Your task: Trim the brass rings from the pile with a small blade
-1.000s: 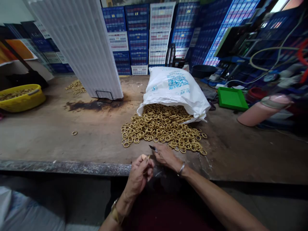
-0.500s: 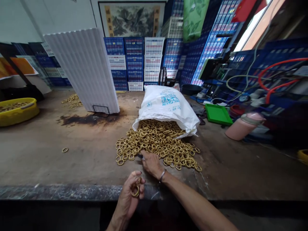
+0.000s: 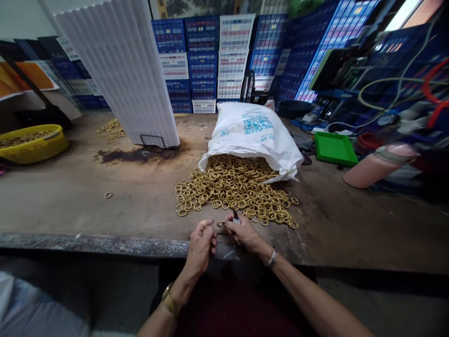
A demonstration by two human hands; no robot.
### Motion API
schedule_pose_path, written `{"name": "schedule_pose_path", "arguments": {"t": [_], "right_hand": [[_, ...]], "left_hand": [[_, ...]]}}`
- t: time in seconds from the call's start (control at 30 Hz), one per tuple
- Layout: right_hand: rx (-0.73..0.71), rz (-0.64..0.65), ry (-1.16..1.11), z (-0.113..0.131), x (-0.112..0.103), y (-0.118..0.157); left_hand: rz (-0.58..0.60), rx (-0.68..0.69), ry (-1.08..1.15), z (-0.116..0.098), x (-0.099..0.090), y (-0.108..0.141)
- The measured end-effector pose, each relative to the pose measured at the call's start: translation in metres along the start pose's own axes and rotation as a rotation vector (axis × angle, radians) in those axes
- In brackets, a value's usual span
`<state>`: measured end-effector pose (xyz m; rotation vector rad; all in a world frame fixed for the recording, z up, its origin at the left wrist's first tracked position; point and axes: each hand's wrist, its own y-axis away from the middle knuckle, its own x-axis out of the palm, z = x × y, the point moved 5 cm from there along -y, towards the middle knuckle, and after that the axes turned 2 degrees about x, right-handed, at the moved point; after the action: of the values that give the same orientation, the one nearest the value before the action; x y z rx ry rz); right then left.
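Observation:
At the table's front edge, my left hand [image 3: 202, 243] is closed, fingers curled in; whatever lies inside it is hidden. My right hand [image 3: 247, 234] grips a small knife-like tool [image 3: 235, 216], its dark tip pointing up. The same hand pinches a gold-coloured ring [image 3: 220, 224] between its fingertips, close to the left hand but apart from it. Behind both hands spreads a heap of gold-coloured rings [image 3: 242, 192]. It spills from the mouth of a white woven sack [image 3: 235, 135] lying on its side. The tool's exact kind is unclear.
One loose ring [image 3: 108, 195] lies on the table [image 3: 140, 206] at left. A yellow basin [image 3: 52, 145] of rings stands far left, near a white corrugated panel [image 3: 122, 70]. Rightward are a green tray [image 3: 335, 150] and a pink bottle [image 3: 379, 168]. Stacked crates [image 3: 203, 58] line the back.
My right hand has drawn back from the heap towards my left hand, now with a ring at its fingertips. Rings seen in my left hand before are no longer visible. The view has tilted down.

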<state>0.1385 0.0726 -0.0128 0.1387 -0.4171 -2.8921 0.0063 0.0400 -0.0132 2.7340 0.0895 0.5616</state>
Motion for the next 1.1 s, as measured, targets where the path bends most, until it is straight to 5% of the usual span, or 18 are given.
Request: {"name": "schedule_pose_path", "arguments": {"t": [0.17, 0.47, 0.8, 0.97, 1.1], "right_hand": [[0.043, 0.11, -0.133, -0.001, 0.006, 0.009], [0.109, 0.036, 0.021, 0.001, 0.01, 0.007], [0.114, 0.059, 0.02, 0.0, 0.012, 0.003], [-0.077, -0.06, 0.343, 0.004, 0.001, 0.003], [-0.305, 0.038, 0.707, 0.014, 0.007, 0.012]], "left_hand": [[0.105, 0.041, -0.187, 0.003, 0.004, 0.0], [0.077, 0.231, -0.369, -0.008, 0.009, 0.005], [0.261, -0.093, -0.039, 0.003, 0.012, 0.005], [0.199, -0.037, -0.031, 0.003, 0.01, 0.004], [0.18, 0.03, -0.09, 0.005, 0.008, 0.003]]}}
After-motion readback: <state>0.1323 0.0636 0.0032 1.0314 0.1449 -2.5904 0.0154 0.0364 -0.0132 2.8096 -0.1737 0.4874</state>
